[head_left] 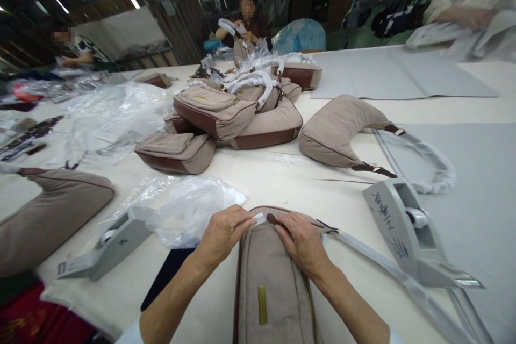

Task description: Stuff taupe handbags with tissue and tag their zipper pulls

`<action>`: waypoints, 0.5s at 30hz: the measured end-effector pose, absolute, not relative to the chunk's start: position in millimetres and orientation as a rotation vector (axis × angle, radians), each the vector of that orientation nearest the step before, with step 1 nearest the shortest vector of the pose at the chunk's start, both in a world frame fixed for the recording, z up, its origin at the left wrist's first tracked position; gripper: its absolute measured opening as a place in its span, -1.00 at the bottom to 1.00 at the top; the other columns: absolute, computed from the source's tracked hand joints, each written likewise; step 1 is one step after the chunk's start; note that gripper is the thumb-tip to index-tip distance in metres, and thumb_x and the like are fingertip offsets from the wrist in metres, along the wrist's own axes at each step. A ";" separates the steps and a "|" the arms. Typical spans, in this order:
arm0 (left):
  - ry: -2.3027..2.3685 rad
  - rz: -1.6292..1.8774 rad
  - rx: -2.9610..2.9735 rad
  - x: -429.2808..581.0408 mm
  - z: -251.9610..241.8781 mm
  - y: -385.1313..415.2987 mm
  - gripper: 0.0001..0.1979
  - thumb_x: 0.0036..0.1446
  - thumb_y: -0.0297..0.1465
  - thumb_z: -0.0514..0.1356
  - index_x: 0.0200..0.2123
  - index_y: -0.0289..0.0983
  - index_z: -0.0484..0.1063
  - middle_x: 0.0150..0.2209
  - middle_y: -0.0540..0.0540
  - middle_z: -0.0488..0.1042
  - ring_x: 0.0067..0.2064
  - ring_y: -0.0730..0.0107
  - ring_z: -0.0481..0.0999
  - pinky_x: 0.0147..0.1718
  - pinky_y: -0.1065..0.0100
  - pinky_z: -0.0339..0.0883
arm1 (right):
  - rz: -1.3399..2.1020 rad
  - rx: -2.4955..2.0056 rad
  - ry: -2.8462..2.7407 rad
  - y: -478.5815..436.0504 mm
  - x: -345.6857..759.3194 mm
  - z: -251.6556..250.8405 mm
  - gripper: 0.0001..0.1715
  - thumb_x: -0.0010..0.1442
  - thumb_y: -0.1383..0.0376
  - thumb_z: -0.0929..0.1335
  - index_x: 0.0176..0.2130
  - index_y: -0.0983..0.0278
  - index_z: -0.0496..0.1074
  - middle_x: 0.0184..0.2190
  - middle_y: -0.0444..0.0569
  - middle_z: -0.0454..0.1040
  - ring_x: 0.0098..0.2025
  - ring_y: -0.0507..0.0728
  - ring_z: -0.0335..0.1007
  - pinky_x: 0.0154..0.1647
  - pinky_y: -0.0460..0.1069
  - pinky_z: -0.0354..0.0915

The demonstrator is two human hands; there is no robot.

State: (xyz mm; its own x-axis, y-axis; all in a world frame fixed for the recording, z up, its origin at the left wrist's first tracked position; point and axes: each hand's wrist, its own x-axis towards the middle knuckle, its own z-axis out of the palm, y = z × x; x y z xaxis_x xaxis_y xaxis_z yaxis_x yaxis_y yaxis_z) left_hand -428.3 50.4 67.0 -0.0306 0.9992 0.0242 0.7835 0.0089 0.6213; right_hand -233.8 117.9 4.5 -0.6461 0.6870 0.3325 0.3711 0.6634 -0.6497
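- At front ctr of white table (pixel 274 177): taupe bag (pixel 270 274) lies lengthwise, near end cut off by the lower frame edge, gold plate (pixel 262 305) facing up
- L hand (pixel 221 234): narrow, thumb & fingers pinched on white slip (pixel 259 219), held at bag's far end
- R hand (pixel 302 239): fingers bent in on bag's far R edge, tips at brown tab (pixel 272 219); whether tab is gripped or only touched, can't tell
- Wrapped strap (pixel 387 263): joins bag at far R corner, runs to lower R, white wrap along its length
- L grey dispenser (pixel 108 244): on table, L of L hand, clear of it; crumpled plastic bag (pixel 193 209) btwn the two
- R grey dispenser (pixel 407 231): on table, R of R hand, beyond strap; handwritten marks on side
- Bag pile (pixel 217 113): mid-table, taupe units w/ brown bases, some stacked, some handles in white wrap
- Single curved bag (pixel 338 131): R of pile, wrapped handle pointing R; another curved bag (pixel 52 215) at far L
- Grey sheets (pixel 395 72): flat, R side of table
- Co-worker (pixel 248 16): far side, both hands on a bag w/ wrapped handle
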 end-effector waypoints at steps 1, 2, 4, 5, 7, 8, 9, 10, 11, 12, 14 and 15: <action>1.863 0.672 1.824 -429.5 67.1 49.2 -0.78 0.20 -0.29 0.11 -0.32 -0.21 0.55 -0.36 -0.04 0.52 -0.31 0.40 0.49 -0.29 0.46 0.29 | 0.726 -0.820 -2.303 117.7 -234.0 3.4 -0.84 0.24 0.37 0.25 -0.20 0.28 0.40 -0.35 -0.03 0.47 -0.29 0.13 0.36 -0.24 0.01 0.28; 1.861 0.666 1.823 -430.5 66.8 48.0 -0.77 0.20 -0.29 0.11 -0.32 -0.21 0.55 -0.36 -0.05 0.52 -0.30 0.40 0.49 -0.28 0.46 0.30 | 0.717 -0.822 -2.304 117.5 -234.2 2.6 -0.84 0.24 0.36 0.24 -0.20 0.28 0.40 -0.36 -0.03 0.47 -0.29 0.13 0.36 -0.25 0.01 0.28; 1.858 0.652 1.825 -431.6 65.3 46.2 -0.77 0.21 -0.28 0.10 -0.31 -0.21 0.55 -0.35 -0.05 0.52 -0.29 0.39 0.49 -0.27 0.45 0.31 | 0.694 -0.822 -2.323 117.6 -235.0 2.1 -0.83 0.25 0.36 0.24 -0.21 0.27 0.41 -0.36 -0.02 0.47 -0.29 0.13 0.36 -0.25 0.01 0.28; 1.856 0.644 1.829 -431.7 64.5 45.8 -0.76 0.21 -0.28 0.10 -0.30 -0.21 0.54 -0.34 -0.06 0.52 -0.29 0.38 0.49 -0.26 0.44 0.31 | 0.682 -0.821 -2.338 117.9 -235.3 2.4 -0.83 0.25 0.36 0.24 -0.22 0.28 0.41 -0.35 -0.01 0.48 -0.29 0.13 0.36 -0.25 0.02 0.28; 1.851 0.629 1.840 -430.9 63.3 46.4 -0.76 0.21 -0.28 0.09 -0.29 -0.21 0.54 -0.34 -0.07 0.51 -0.28 0.38 0.49 -0.25 0.44 0.31 | 0.664 -0.820 -2.370 118.8 -235.7 3.9 -0.83 0.25 0.36 0.24 -0.23 0.28 0.42 -0.36 -0.01 0.47 -0.29 0.14 0.36 -0.25 0.02 0.27; 1.851 0.624 1.848 -430.3 63.1 47.4 -0.76 0.22 -0.28 0.09 -0.29 -0.21 0.54 -0.34 -0.07 0.51 -0.28 0.39 0.49 -0.26 0.44 0.31 | 0.656 -0.818 -2.387 119.3 -235.7 5.0 -0.83 0.25 0.35 0.24 -0.23 0.28 0.42 -0.36 -0.01 0.47 -0.29 0.14 0.35 -0.25 0.01 0.27; 1.850 0.618 1.855 -429.5 63.2 48.7 -0.77 0.22 -0.28 0.09 -0.28 -0.21 0.53 -0.34 -0.06 0.50 -0.29 0.39 0.49 -0.26 0.44 0.31 | 0.646 -0.812 -2.400 119.7 -235.6 6.0 -0.83 0.25 0.35 0.24 -0.24 0.28 0.42 -0.37 -0.01 0.46 -0.30 0.14 0.35 -0.26 0.01 0.26; 1.848 0.613 1.863 -428.5 63.7 50.3 -0.77 0.22 -0.28 0.09 -0.28 -0.20 0.53 -0.35 -0.06 0.50 -0.29 0.39 0.49 -0.26 0.44 0.31 | 0.633 -0.804 -2.409 120.0 -235.4 6.9 -0.83 0.26 0.35 0.24 -0.24 0.27 0.42 -0.38 -0.01 0.46 -0.30 0.13 0.35 -0.27 0.00 0.26; 1.845 0.608 1.871 -427.5 64.4 52.1 -0.77 0.21 -0.28 0.09 -0.27 -0.19 0.53 -0.35 -0.06 0.50 -0.30 0.39 0.49 -0.26 0.44 0.31 | 0.617 -0.794 -2.416 120.1 -235.2 7.6 -0.82 0.26 0.35 0.23 -0.25 0.27 0.42 -0.39 -0.01 0.45 -0.31 0.13 0.34 -0.28 0.00 0.25; 1.844 0.600 1.878 -426.2 65.3 53.9 -0.78 0.21 -0.28 0.09 -0.26 -0.19 0.53 -0.35 -0.05 0.50 -0.30 0.39 0.49 -0.26 0.44 0.31 | 0.599 -0.783 -2.422 120.1 -235.0 7.9 -0.81 0.27 0.34 0.22 -0.26 0.27 0.42 -0.39 0.00 0.45 -0.31 0.13 0.34 -0.28 0.00 0.25; 1.837 0.579 1.892 -422.9 67.4 57.8 -0.78 0.20 -0.30 0.10 -0.27 -0.18 0.54 -0.36 -0.05 0.50 -0.30 0.38 0.48 -0.26 0.44 0.31 | 0.564 -0.767 -2.437 119.6 -235.3 7.5 -0.80 0.28 0.34 0.22 -0.28 0.28 0.41 -0.39 0.00 0.45 -0.31 0.13 0.33 -0.27 0.00 0.25; 1.834 0.570 1.895 -420.9 68.4 59.8 -0.79 0.20 -0.30 0.10 -0.27 -0.18 0.54 -0.37 -0.05 0.50 -0.30 0.38 0.48 -0.26 0.44 0.30 | 0.553 -0.766 -2.444 119.3 -235.8 7.0 -0.80 0.28 0.34 0.22 -0.28 0.28 0.41 -0.40 0.00 0.44 -0.31 0.13 0.32 -0.27 0.00 0.25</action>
State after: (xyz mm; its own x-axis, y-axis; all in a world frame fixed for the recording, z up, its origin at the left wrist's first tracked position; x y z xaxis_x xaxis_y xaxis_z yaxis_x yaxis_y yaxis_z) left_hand -420.9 59.8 68.4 0.0354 0.9993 -0.0093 0.8181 -0.0236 0.5745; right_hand -235.8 119.3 7.0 -0.7078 0.6142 0.3489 0.4041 0.7572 -0.5131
